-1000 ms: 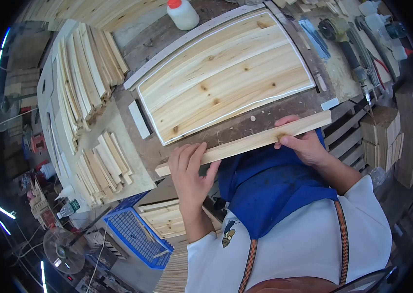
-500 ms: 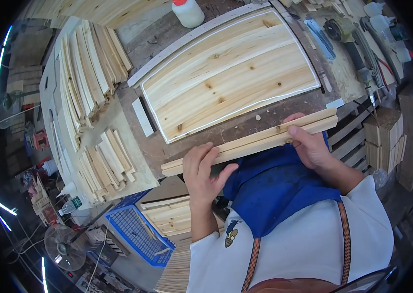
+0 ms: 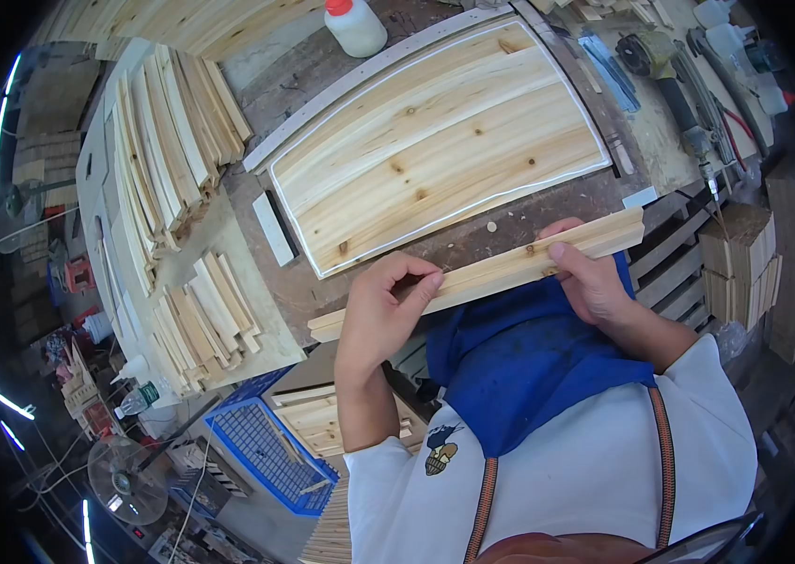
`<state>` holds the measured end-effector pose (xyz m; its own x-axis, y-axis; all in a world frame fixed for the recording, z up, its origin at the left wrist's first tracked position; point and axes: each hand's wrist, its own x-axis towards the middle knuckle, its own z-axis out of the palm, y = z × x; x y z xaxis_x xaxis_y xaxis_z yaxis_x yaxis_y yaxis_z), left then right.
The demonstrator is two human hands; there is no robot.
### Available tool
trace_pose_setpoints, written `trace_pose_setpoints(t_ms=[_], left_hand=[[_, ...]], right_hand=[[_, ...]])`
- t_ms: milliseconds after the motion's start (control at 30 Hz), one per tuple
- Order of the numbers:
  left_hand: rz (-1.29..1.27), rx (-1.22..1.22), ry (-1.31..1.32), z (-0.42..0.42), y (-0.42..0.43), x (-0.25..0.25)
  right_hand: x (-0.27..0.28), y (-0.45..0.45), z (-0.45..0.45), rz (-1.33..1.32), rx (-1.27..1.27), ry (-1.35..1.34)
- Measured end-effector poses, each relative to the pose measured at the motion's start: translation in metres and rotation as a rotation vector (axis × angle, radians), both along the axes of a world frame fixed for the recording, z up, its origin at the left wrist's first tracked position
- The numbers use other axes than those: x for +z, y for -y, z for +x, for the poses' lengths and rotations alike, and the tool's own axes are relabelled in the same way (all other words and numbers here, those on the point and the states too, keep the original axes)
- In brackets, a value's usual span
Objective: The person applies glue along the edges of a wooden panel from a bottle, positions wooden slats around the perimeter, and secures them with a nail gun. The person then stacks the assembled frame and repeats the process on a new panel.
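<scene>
A long wooden strip (image 3: 491,273) lies across in front of me, over the near edge of the workbench. My right hand (image 3: 585,273) grips it toward its right end, thumb on top and fingers behind. Nearer the left end, my left hand (image 3: 390,301) closes on the strip, its thumb and index finger pressed against the upper face. Just beyond lies a knotty wooden panel (image 3: 444,141) with a white line along its edges. A curved rail (image 3: 369,70) runs along the panel's far side. A small pale block (image 3: 273,228) stands by the panel's left edge.
Curved wooden strips (image 3: 167,141) and shorter pieces (image 3: 209,315) are stacked at the left. A white bottle with a red cap (image 3: 356,28) stands at the back. A power tool (image 3: 675,89) lies at the right. A blue crate (image 3: 261,451) sits below left.
My left hand has shifted along the strip, its thumb and index finger coming together on it. The strip has tilted slightly in my right hand, which stays near the same spot.
</scene>
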<state>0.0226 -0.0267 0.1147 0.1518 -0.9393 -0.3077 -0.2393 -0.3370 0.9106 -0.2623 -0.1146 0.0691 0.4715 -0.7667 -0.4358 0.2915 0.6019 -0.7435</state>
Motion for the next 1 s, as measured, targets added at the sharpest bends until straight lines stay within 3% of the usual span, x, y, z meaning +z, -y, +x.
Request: trace_pose_setpoints(t_ms=[133, 300, 433, 533, 633, 767, 833, 1000], left_hand=[[0.102, -0.022, -0.111, 0.012, -0.001, -0.003], [0.161, -0.038, -0.040, 0.012, 0.000, 0.005], [0.094, 0.040, 0.156, 0.005, -0.001, 0.008], [-0.155, 0.259, 0.446, 0.000, -0.002, 0.009], [-0.267, 0.046, 0.632, 0.006, -0.016, 0.011], [-0.187, 0.014, 0.366, -0.005, -0.021, -0.003], [0.023, 0.106, 0.179, 0.000, -0.020, 0.006], [-0.250, 0.023, 0.439, 0.023, -0.026, -0.008]], right_hand=[[-0.006, -0.005, 0.001, -0.027, 0.004, -0.011], [-0.005, -0.009, 0.003, -0.066, 0.020, -0.004], [-0.008, -0.010, 0.001, -0.140, 0.042, 0.014], [-0.005, -0.012, 0.002, -0.124, 0.055, 0.012], [-0.001, -0.015, 0.006, -0.058, 0.069, -0.030], [0.012, -0.014, 0.018, -0.096, 0.063, -0.101], [0.013, -0.013, 0.024, -0.117, 0.065, -0.003], [0.000, -0.014, 0.029, -0.143, 0.155, 0.054]])
